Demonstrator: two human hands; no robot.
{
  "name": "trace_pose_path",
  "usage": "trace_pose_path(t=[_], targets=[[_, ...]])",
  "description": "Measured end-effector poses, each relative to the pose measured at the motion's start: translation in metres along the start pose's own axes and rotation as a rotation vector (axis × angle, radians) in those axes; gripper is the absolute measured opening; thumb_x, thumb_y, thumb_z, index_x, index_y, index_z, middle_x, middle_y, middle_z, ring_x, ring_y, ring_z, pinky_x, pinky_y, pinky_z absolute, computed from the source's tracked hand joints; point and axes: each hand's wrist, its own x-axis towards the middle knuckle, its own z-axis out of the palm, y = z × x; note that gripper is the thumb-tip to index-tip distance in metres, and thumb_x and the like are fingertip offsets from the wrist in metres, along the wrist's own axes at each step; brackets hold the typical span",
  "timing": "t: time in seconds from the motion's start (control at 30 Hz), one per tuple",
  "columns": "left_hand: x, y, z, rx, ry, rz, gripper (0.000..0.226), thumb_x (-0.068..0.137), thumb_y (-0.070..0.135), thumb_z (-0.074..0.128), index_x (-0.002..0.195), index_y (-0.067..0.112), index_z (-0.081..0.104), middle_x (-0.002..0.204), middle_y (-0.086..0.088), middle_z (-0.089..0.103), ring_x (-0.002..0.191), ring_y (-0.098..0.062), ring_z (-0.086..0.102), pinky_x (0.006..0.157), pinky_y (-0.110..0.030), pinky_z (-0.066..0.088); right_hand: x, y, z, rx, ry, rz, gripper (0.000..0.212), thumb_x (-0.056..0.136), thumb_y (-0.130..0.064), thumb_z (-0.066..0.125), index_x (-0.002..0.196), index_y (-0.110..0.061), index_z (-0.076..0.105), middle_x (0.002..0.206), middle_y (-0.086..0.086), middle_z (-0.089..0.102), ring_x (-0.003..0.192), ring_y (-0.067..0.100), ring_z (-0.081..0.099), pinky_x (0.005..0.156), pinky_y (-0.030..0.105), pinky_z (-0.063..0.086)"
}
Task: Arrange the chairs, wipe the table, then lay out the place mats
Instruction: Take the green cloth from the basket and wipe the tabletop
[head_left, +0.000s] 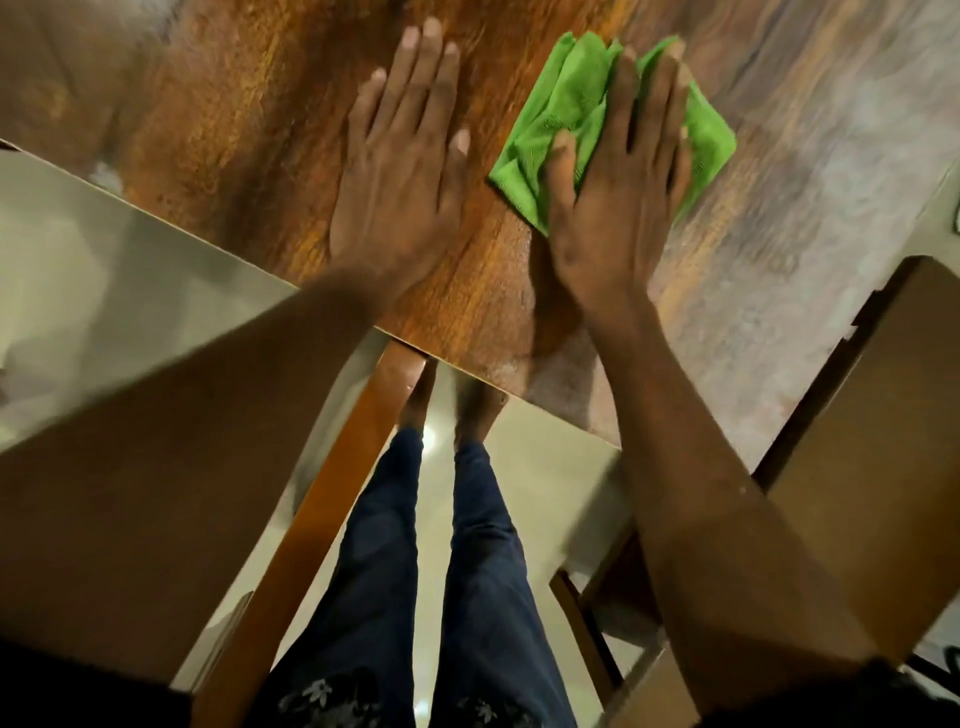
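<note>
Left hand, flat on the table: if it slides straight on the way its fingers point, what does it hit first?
Nothing, as far as the view shows. The left hand points up the bare wooden table; the green cloth lies off to its right, under the right hand. Beyond the frame's top edge is unseen.

The table (249, 156) top is wood with strong grain, orange-brown at the left and centre, greyer and washed out at the right under a sheen of reflected light; it looks smooth and semi-glossy. The cloth (561, 119) is bright green, soft and matt, with a fine woven texture, crumpled in folds. The near chair (332, 483) frame is smooth, lightly shiny brown wood. The floor (104, 291) is pale and glossy. The trousers (379, 545) are dark blue matt fabric.
</note>
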Motion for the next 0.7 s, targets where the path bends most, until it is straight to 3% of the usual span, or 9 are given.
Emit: trace_pose_path(t=[0.2, 0.33, 0.53, 0.7], targets=[[0.004, 0.007, -0.003, 0.098, -0.037, 0.005, 0.061, 0.115, 0.033, 0.019, 0.169, 0.005, 0.011, 0.178, -0.014, 0.008, 0.166, -0.025, 0.005, 0.134, -0.042, 0.006, -0.079, -0.027, -0.017, -0.02, -0.147, 0.047, 0.07, 0.111, -0.053, 0.032, 0.171, -0.021, 0.014, 0.179, 0.012, 0.003, 0.166, 0.026, 0.0, 0.133, 0.048, 0.008], [0.003, 0.006, 0.001, 0.124, -0.078, 0.116, 0.058, 0.115, 0.026, 0.019, 0.169, 0.005, 0.01, 0.178, -0.012, 0.007, 0.166, -0.023, 0.004, 0.135, -0.042, 0.007, -0.122, -0.036, -0.023, 0.015, -0.246, 0.005, 0.075, 0.11, -0.053, 0.034, 0.171, -0.018, 0.006, 0.179, 0.006, -0.004, 0.166, 0.019, -0.007, 0.134, 0.045, 0.008], [0.003, 0.003, 0.005, 0.126, -0.075, 0.163, 0.058, 0.114, 0.024, 0.018, 0.169, 0.006, 0.017, 0.177, -0.011, 0.014, 0.165, -0.023, 0.009, 0.134, -0.044, 0.012, -0.069, -0.019, -0.01, -0.005, -0.166, 0.021, 0.082, 0.108, -0.055, 0.037, 0.17, -0.011, 0.008, 0.179, 0.007, 0.002, 0.166, 0.019, -0.001, 0.134, 0.041, 0.004], [0.0, 0.003, 0.002, 0.109, -0.101, 0.165, 0.064, 0.107, 0.018, 0.027, 0.169, 0.007, 0.016, 0.178, -0.01, 0.013, 0.165, -0.021, 0.008, 0.134, -0.043, 0.01, -0.002, -0.002, -0.004, -0.024, -0.07, 0.002, 0.076, 0.111, -0.054, 0.031, 0.169, -0.008, 0.015, 0.178, 0.01, 0.012, 0.166, 0.024, 0.009, 0.133, 0.044, 0.012]])
